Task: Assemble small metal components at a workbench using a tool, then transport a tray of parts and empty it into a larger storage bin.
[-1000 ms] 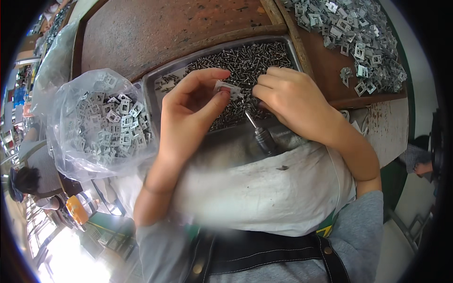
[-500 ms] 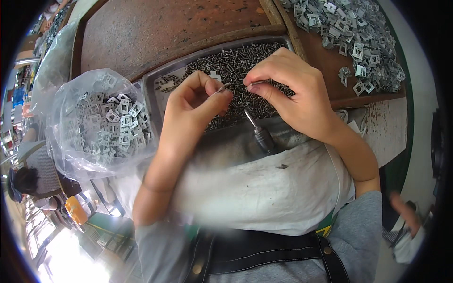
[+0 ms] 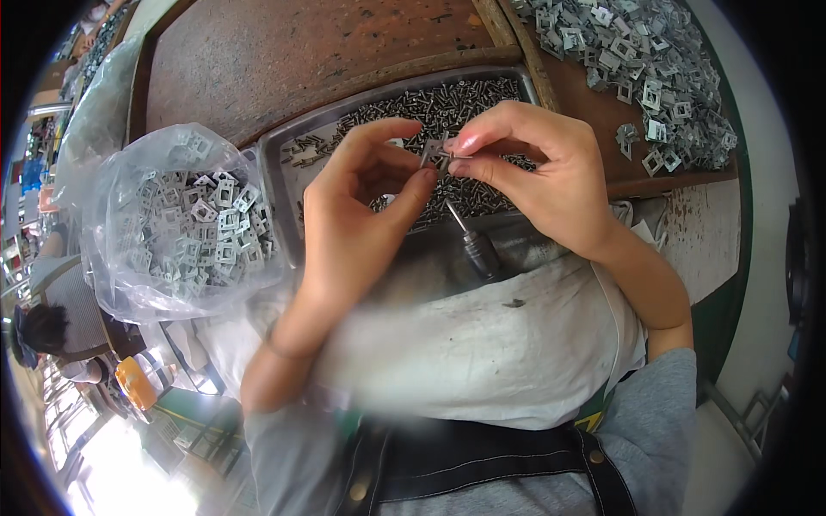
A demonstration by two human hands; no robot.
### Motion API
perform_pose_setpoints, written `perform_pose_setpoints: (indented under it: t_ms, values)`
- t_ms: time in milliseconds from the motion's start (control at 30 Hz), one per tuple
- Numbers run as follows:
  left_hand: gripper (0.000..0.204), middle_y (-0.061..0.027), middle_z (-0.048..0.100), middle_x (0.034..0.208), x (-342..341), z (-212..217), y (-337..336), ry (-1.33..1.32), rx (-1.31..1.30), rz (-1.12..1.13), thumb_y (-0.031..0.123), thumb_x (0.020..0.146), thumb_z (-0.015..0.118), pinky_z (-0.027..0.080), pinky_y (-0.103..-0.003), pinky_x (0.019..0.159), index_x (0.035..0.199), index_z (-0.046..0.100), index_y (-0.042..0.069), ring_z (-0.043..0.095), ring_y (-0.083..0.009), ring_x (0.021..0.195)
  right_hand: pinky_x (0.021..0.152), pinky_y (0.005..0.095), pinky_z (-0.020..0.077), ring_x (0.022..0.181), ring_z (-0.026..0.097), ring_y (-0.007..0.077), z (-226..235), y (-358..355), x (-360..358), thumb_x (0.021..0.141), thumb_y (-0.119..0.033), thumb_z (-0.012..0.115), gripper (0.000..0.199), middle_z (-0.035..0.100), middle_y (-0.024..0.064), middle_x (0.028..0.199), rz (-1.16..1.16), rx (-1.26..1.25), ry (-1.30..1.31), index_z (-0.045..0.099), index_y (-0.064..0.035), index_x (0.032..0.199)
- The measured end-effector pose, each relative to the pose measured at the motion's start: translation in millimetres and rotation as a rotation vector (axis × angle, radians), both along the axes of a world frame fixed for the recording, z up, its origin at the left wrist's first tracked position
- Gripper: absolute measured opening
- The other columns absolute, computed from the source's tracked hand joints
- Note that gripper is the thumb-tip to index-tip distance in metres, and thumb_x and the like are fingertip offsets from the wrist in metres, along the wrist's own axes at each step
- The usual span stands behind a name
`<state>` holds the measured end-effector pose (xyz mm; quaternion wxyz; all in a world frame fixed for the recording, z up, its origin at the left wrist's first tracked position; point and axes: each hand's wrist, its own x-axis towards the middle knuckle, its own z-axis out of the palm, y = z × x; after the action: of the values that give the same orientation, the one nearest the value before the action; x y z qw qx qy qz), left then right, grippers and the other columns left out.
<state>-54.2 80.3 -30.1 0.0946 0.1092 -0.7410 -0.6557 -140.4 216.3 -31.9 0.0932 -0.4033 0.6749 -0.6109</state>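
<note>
Over the tray of screws, my left hand (image 3: 361, 198) pinches a small metal bracket (image 3: 431, 153) between thumb and fingers. Facing it, my right hand (image 3: 542, 163) is closed on a small screw (image 3: 459, 156) at the fingertips. Screw and bracket meet or nearly meet; the fingers partly hide both. Just below my hands, a tool with a metal shaft and black handle (image 3: 480, 252) points up toward the tray. Many dark screws (image 3: 447, 185) fill the grey tray (image 3: 284, 202).
At left, a clear plastic bag (image 3: 116, 275) holds loose metal brackets (image 3: 225, 224). More brackets (image 3: 628, 56) are heaped at the far right on a wood-edged brown tabletop (image 3: 327, 39). A white cloth (image 3: 482, 353) covers my lap. Another person (image 3: 64, 322) is at far left.
My hands have come together, bringing the bracket and the screw to each other. The left fingers have opened out and the bracket has turned. A blurred arm at the lower right has gone from view.
</note>
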Motion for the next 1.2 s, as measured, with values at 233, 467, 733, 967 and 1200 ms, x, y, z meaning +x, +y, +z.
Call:
perform_pose_setpoints:
  t_ms: [233,467,733,967,1200]
  values:
    - [0.023,-0.0071,0.057,0.073,1.4,-5.6,2.9,0.125,-0.176,0.049,-0.004,0.066,0.058,0.046,-0.021,0.061,0.088,0.054,0.001,0.057,-0.0103,0.067,0.058,0.0201,0.0439,0.065,0.056,0.0097,-0.6,-0.9,0.4,0.065,0.002,0.059,0.010,0.055,0.0046,0.068,-0.026,-0.011,-0.005,0.051,0.0000,0.071]
    - [0.023,-0.0062,0.057,0.073,1.9,-2.7,3.8,0.154,-0.282,0.017,-0.004,0.065,0.057,0.045,-0.021,0.061,0.088,0.054,0.001,0.057,-0.0112,0.069,0.060,0.0220,0.0433,0.065,0.055,0.0116,1.7,-0.9,0.8,0.065,-0.002,0.060,0.011,0.055,0.0052,0.068,-0.062,0.056,-0.017,0.051,0.0001,0.071]
    - [0.018,-0.0090,0.056,0.073,0.6,5.4,-11.8,0.167,-0.445,-0.131,-0.008,0.065,0.050,0.044,-0.025,0.061,0.080,0.055,0.001,0.057,-0.0186,0.068,0.056,0.0239,0.0409,0.066,0.054,0.0134,-5.3,3.2,-9.6,0.066,-0.014,0.062,0.019,0.055,0.0070,0.076,0.029,0.132,-0.061,0.056,0.0004,0.078]
    - [0.018,-0.0091,0.055,0.070,5.2,5.3,-23.8,0.069,-0.973,-0.233,0.002,0.063,0.056,0.042,-0.032,0.061,0.081,0.054,0.003,0.053,-0.0252,0.066,0.058,0.0300,0.0368,0.065,0.046,0.0220,-3.5,4.2,0.5,0.070,-0.006,0.055,0.009,0.048,0.0087,0.068,0.104,0.205,0.278,0.052,0.0015,0.074]
    - [0.020,-0.0066,0.055,0.077,4.3,6.5,-27.5,-0.134,-0.649,-0.148,-0.005,0.069,0.047,0.044,-0.024,0.062,0.087,0.053,0.001,0.054,-0.0124,0.073,0.060,0.0315,0.0362,0.067,0.044,0.0238,0.2,5.4,2.0,0.070,-0.004,0.052,0.006,0.045,0.0087,0.067,0.217,0.214,0.252,0.051,0.0009,0.073]
